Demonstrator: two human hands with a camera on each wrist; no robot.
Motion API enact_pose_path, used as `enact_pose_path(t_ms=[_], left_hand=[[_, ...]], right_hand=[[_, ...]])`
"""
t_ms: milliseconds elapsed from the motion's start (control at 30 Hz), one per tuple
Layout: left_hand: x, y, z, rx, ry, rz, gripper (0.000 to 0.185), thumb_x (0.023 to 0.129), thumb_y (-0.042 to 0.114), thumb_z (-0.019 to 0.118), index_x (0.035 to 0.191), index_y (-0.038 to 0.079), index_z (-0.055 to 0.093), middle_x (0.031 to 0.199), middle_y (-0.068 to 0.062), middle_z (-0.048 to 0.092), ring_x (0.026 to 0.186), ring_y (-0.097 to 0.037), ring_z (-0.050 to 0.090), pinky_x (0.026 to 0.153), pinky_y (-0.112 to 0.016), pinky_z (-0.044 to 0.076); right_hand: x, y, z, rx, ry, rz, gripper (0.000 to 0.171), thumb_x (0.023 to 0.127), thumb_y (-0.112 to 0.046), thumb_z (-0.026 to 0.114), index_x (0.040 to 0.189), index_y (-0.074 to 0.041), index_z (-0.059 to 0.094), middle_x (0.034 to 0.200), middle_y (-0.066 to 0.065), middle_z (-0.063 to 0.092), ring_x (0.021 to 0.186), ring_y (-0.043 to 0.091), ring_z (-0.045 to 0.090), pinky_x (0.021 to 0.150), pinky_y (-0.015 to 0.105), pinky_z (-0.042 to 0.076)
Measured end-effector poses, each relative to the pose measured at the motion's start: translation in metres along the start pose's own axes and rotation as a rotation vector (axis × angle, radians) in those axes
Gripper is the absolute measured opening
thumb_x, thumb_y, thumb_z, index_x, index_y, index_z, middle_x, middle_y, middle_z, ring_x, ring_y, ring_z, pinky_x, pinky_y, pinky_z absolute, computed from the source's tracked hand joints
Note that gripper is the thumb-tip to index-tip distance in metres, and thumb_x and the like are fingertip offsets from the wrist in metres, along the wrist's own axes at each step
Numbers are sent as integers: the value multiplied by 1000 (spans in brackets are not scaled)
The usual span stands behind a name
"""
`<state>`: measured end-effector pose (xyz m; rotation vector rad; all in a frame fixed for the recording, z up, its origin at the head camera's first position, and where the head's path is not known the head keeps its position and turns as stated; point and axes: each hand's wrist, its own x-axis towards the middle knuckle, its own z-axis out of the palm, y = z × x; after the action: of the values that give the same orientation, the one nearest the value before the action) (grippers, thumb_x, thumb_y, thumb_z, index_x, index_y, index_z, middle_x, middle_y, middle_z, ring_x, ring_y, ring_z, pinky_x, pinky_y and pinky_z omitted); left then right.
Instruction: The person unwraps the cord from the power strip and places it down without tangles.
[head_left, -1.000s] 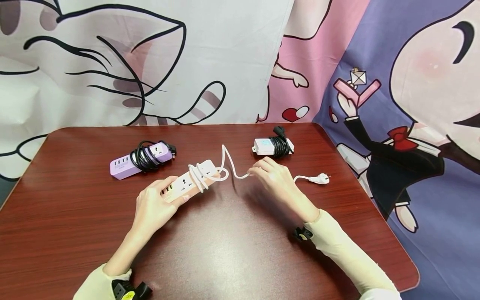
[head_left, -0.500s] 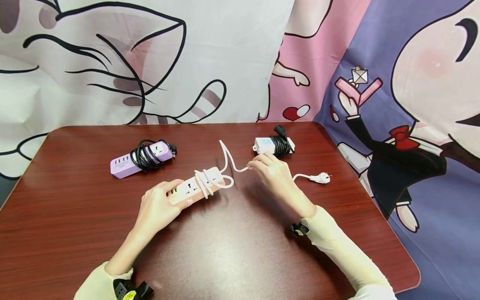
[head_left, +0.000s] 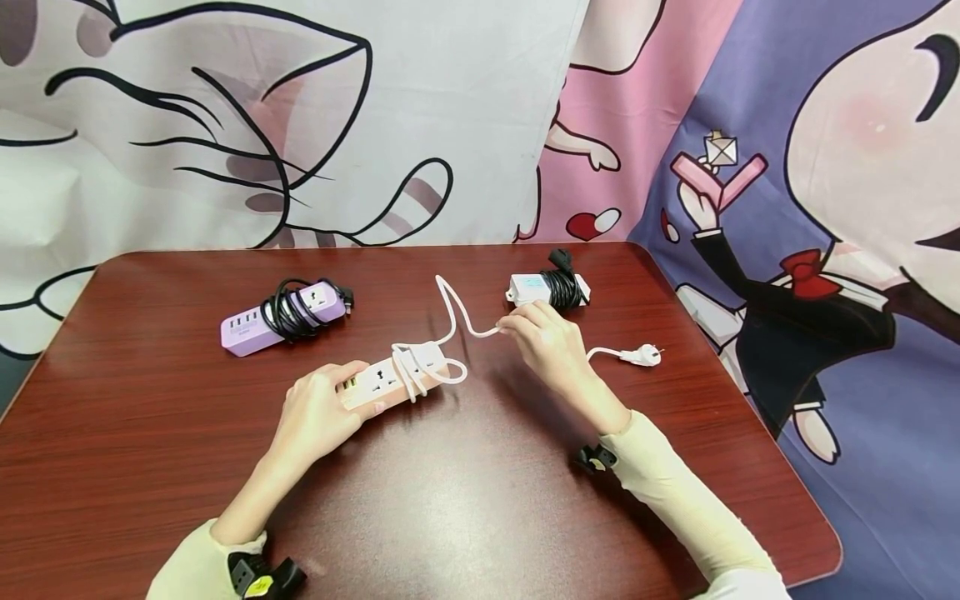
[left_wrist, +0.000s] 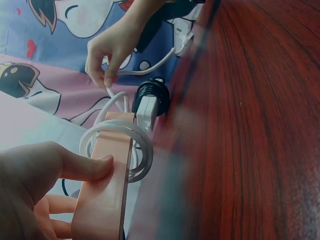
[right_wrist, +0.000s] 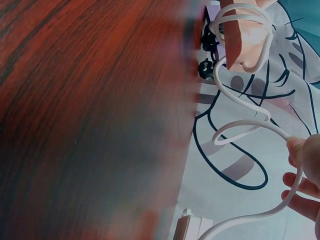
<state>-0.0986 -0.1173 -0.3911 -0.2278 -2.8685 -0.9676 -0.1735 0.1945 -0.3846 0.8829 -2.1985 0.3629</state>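
My left hand (head_left: 318, 415) grips one end of a white-topped power strip (head_left: 380, 382) with peach-coloured sides. In the left wrist view, the thumb presses along the strip's peach side (left_wrist: 102, 192). Loops of white cord (left_wrist: 142, 145) are wound around the strip's far end. A loose stretch of that cord (head_left: 450, 312) runs in a bend to my right hand (head_left: 551, 346), which pinches it between thumb and fingers. Past the right hand, the cord ends in a white plug (head_left: 642, 356) lying on the table to the right.
A purple power strip (head_left: 251, 332) wrapped in black cord lies at the back left of the brown table (head_left: 150, 467). At the back right lies a white power strip (head_left: 528, 290) with black cord wound on it. A cartoon-printed curtain (head_left: 487, 117) hangs behind the table.
The left hand has moved the power strip slightly right and toward me. My right hand has risen a little in the head view, still pinching the cord, and the cord's bend has shifted.
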Motion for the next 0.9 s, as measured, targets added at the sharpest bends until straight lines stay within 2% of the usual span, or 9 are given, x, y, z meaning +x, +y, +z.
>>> enact_pose_path(t_ms=[200,467,900], left_hand=[[1,-2,-1,15,-4,12,47,69,27,83,112,15,70,96,-14,69,79,-28,61,62,-42,42],[1,-3,-4,48,-14,-21,46,67,27,83,110,15,71,95,-15,69,77,-28,59,59,-42,41],[2,-8,-4,66,-11,-35,48,68,27,82,112,12,70,102,-17,69,86,-32,61,66,-48,43]], right_hand=[[-1,1,-1,21,14,46,6,88,-15,68,90,-12,73,85,1,67,84,17,61,67,31,52],[-5,1,-4,39,43,57,4,87,-13,69,89,-11,72,85,0,67,83,17,61,64,32,52],[-9,3,-14,66,109,122,11,92,-18,64,90,-11,72,85,0,67,81,17,64,61,33,50]])
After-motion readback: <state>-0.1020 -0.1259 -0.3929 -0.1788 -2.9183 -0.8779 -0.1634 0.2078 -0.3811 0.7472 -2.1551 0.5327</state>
